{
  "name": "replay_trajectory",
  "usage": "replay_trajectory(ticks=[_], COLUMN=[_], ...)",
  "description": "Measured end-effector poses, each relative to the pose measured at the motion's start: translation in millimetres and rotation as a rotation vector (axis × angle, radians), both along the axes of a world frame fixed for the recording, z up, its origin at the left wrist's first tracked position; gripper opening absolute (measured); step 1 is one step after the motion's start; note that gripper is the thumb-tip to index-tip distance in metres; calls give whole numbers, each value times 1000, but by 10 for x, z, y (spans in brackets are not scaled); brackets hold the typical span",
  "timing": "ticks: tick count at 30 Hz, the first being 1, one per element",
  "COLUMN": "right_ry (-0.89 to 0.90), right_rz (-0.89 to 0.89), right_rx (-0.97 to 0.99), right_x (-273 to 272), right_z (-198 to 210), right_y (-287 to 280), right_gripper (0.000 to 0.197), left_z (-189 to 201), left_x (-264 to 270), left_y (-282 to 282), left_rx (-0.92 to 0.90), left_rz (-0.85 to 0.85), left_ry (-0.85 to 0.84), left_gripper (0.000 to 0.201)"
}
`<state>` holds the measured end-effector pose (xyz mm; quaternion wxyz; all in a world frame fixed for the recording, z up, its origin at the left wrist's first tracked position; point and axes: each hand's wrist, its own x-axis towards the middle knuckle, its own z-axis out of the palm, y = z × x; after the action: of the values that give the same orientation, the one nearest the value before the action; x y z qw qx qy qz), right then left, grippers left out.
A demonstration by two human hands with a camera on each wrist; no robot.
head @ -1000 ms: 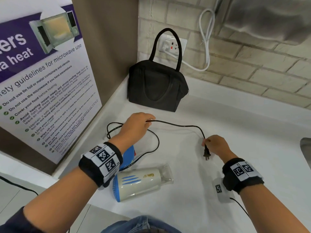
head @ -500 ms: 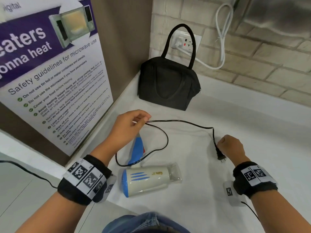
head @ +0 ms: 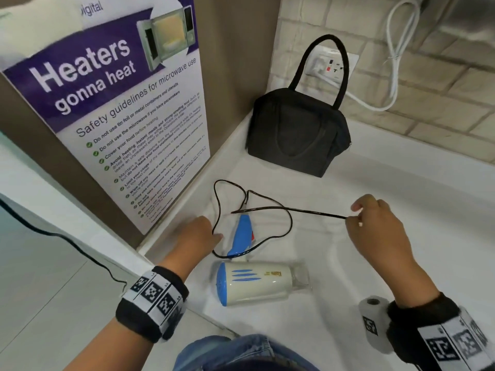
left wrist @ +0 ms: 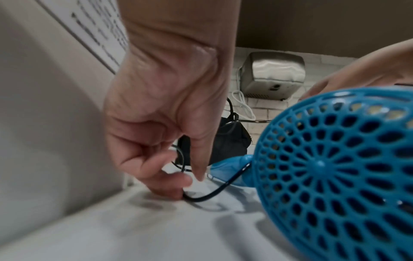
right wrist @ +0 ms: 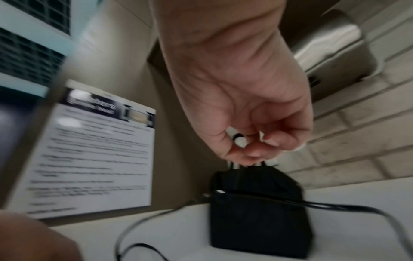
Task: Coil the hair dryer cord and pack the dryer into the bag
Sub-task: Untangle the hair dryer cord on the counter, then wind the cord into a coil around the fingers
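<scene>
Hair dryer lies on its side on the white counter, its black cord sprawled in loose loops around the blue handle — coiling has barely begun. The right hand pinches a doubled stretch of cord, lifted off the counter; the left hand curls finger and thumb round a low loop. Well behind, the black bag stands shut. Left to do — gather the loops, open the bag, pack.
</scene>
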<state>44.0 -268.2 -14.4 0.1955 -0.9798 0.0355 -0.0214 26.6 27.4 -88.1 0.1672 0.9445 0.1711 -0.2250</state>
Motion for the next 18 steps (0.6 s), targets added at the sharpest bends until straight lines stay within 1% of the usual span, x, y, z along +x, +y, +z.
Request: replay_trajectory(ticks=[2,4,5,7,8,10,11,13,14,16,18], right_ry=[26,98,133,185,207,262,292,347,373,413,464], right_rz=[142,286,351,467,513,586,613,631,627,632,650], right_rx=[63,133,149,143,134,105,83,35,12,-14,13], right_x=[-51,-68,-71,-82,-89,-100,-96,-58,-26,38,84], right_z=[74,89,83,51,34,12,4,-10,-13,-8,-2], right_y=[178,369,469,655,739,888,948,1030,1056,1100,1141], right_gripper=[15,12,12,14,16,19,21,28,35,50,61], left_z=[-36,-61,-76,-99,-108,-124,-127,-89,-38,120,299], left_x=[35,81,110,148,163,182,190,212,226,251,275], left_y=[-8,-11,-12,-34,-50,-79,-89,-105,-122,-175,-237], left_rx=[-90,-215,-246,-261,-262,-224,-203,-242,-304,-462,-707], left_rz=[55,122,133,128,118,69,49,32,22,2,44], left_ry=[-11,-31,-40,-53,-68,-99,-121,-191,-235,-318,-362], left_gripper=[45,47,49,50,46,31,28,35,39,39,33])
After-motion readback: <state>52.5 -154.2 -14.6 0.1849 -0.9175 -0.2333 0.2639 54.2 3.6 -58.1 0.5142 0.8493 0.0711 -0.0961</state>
